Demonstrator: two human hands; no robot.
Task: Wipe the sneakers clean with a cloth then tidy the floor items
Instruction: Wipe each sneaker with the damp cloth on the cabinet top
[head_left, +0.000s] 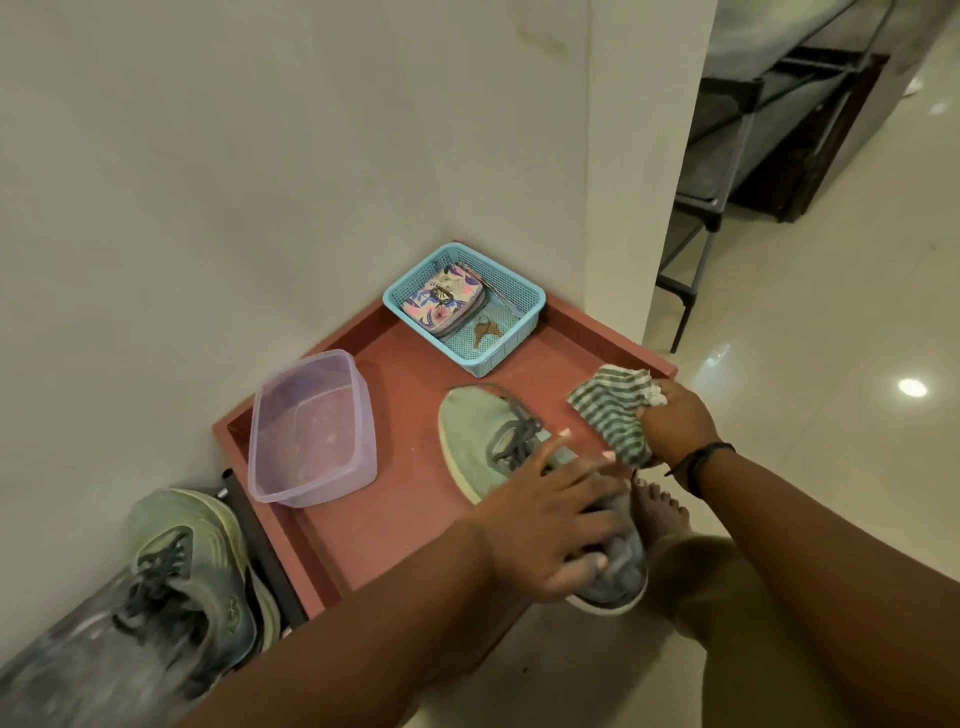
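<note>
A pale green sneaker (480, 436) with grey laces lies on the red tray (395, 514), toe toward the wall. My left hand (550, 519) rests on its heel opening, the thumb hooked over the collar and the fingers stretched across the tongue. My right hand (675, 423) grips a green-and-white striped cloth (613, 410), held just right of the sneaker. The second green sneaker (171, 587) stands on the floor at the lower left, outside the tray.
A clear plastic tub (311, 431) sits on the tray's left side. A blue basket (467, 306) holding a floral pouch and keys stands in the far corner by the wall. My bare foot (660, 512) is beside the tray. A metal rack (727, 182) is behind the wall.
</note>
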